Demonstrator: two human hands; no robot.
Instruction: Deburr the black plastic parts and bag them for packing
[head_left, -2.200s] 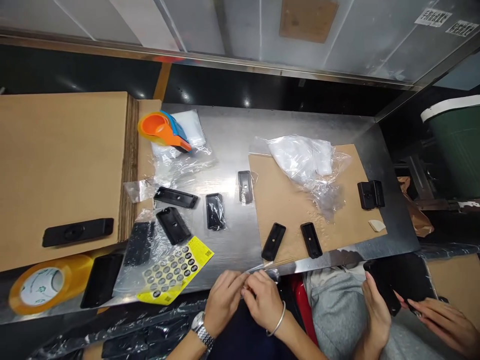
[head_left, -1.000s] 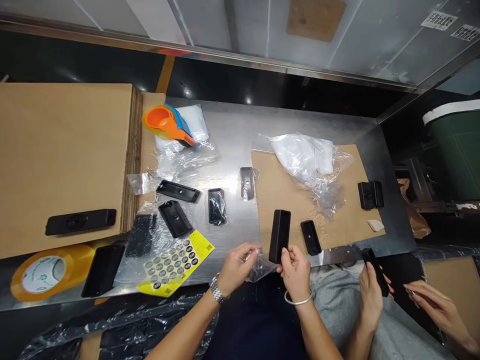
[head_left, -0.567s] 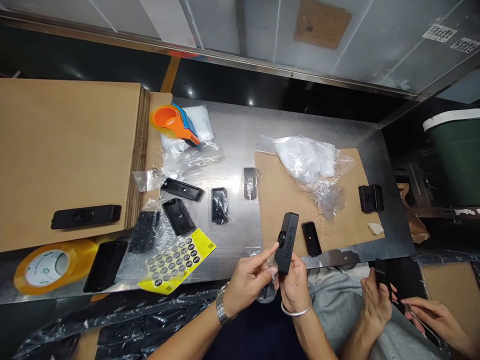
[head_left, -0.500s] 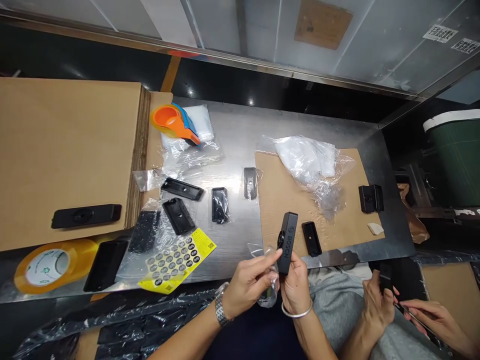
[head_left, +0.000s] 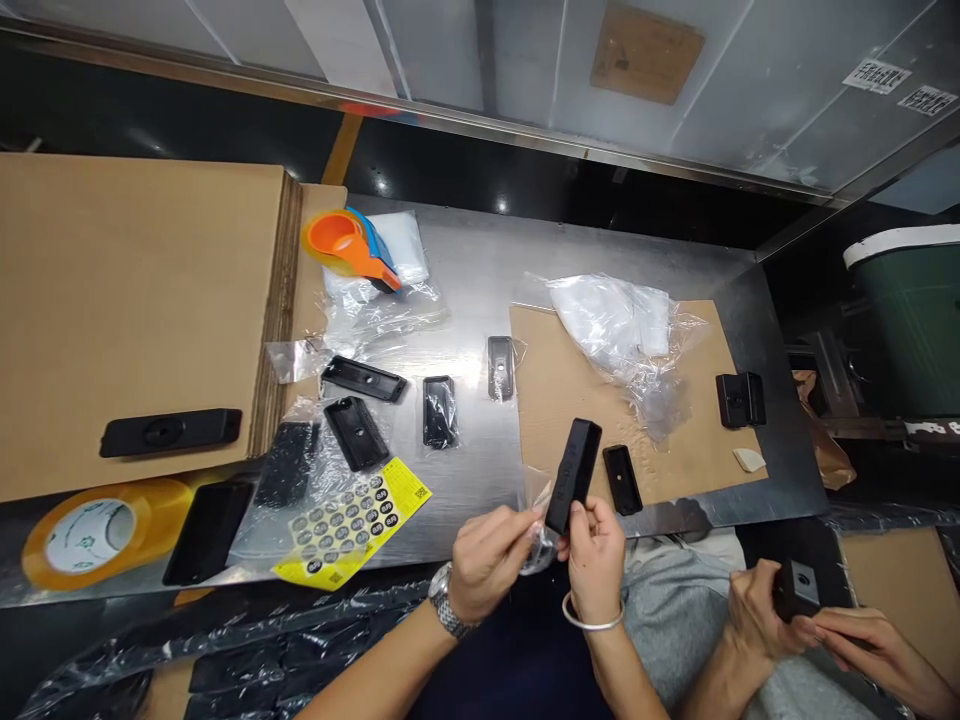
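My right hand (head_left: 598,560), with a bangle at the wrist, grips the lower end of a long black plastic housing (head_left: 576,470), which is held tilted above the table edge. Pinched in the fingers of my left hand (head_left: 486,560), with a watch at the wrist, is a clear plastic bag (head_left: 538,545) beside the housing's lower end. A shallow black tray-shaped part (head_left: 622,480) lies just right of the housing on cardboard. Further left, a bagged black part (head_left: 439,412) and another bagged part (head_left: 500,368) rest on the metal table.
A yellow sticker sheet (head_left: 352,525), tape roll (head_left: 105,535), phone-like black slab (head_left: 208,533) and cardboard stack (head_left: 142,300) are on the left. Clear bags (head_left: 611,320) lie on the cardboard sheet (head_left: 555,400). At right, a co-worker's hands (head_left: 757,610) hold a black part.
The housing has turned in my right hand, so its lettered side is now less plain. My left hand has drawn slightly left with the bag. The co-worker's black part has turned.
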